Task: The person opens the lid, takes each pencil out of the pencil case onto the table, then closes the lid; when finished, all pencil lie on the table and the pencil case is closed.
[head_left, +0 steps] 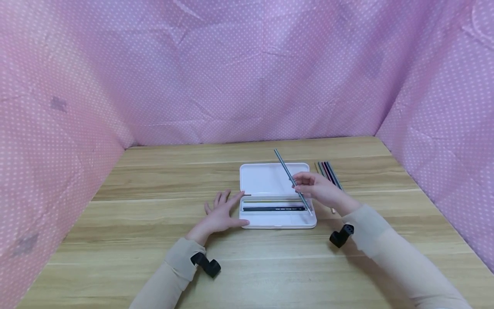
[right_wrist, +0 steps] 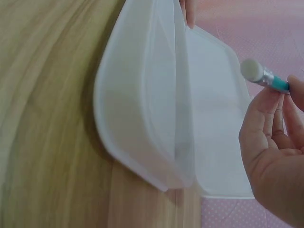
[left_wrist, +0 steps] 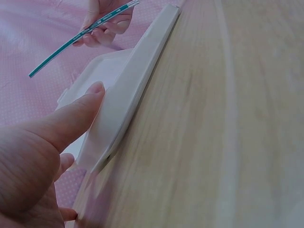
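A white pencil case (head_left: 278, 220) lies unfolded on the table, its lid (head_left: 260, 178) laid back on the far side. Dark pencils (head_left: 274, 209) and a yellowish one rest in its tray. My right hand (head_left: 322, 191) pinches a teal pencil (head_left: 284, 168) between thumb and fingers, slanted above the case. In the right wrist view, the pencil's white eraser (right_wrist: 251, 70) and metal ferrule point toward the camera. At the case's left end, my left hand (head_left: 220, 216) has its fingers spread, with the thumb (left_wrist: 78, 114) against the near corner and the index fingertip by the hinge.
Several pencils (head_left: 329, 171) lie side by side on the wooden table (head_left: 170, 171), right of the case and partly behind my right hand. Pink dotted cloth (head_left: 247, 86) hangs along the table's back and sides. A black wrist camera (head_left: 341, 236) sits on each sleeve.
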{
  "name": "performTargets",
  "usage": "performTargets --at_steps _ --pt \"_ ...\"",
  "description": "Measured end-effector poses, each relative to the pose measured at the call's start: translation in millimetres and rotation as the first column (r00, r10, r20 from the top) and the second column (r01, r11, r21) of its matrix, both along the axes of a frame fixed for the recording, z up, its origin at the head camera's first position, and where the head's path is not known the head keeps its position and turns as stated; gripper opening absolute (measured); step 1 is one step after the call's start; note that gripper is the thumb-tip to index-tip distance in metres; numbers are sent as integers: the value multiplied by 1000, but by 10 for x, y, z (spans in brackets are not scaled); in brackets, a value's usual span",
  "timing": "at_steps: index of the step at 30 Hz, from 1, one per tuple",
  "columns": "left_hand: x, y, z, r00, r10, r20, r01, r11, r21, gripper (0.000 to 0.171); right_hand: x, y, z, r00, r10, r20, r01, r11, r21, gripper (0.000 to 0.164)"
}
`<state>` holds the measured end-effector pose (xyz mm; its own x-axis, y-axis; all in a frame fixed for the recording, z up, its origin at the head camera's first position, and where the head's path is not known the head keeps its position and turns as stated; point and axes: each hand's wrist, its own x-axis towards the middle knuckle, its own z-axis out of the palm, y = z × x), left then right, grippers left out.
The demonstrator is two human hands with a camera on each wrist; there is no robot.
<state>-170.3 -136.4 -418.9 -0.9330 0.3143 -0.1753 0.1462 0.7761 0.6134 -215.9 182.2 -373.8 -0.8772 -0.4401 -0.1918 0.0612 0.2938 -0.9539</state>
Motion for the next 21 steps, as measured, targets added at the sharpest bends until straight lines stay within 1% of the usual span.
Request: performTargets --at_steps 5,9,14,16,18,21 --pt "1 -3 -3 1000 0 8 0 1000 -1 90 26 85 -24 1000 -11 -1 11 999 -33 46" --pt "-1 -3 1 1000 -3 9 3 1000 10 90 44 165 -33 1000 -22 14 23 997 -75 44" --pt "-1 -1 3 1000 -3 12 3 1000 5 90 68 270 -60 1000 -5 29 9 991 -134 31" --pt "1 1 2 1000 0 15 0 1000 0 90 81 307 -67 999 2 34 3 988 -152 28" --pt "4 2 5 1000 2 13 -2 1000 0 90 89 349 -73 999 -2 41 8 988 -153 29" --pt "5 2 8 1000 5 11 -5 1000 3 91 95 414 -77 999 -18 44 23 993 -117 38"
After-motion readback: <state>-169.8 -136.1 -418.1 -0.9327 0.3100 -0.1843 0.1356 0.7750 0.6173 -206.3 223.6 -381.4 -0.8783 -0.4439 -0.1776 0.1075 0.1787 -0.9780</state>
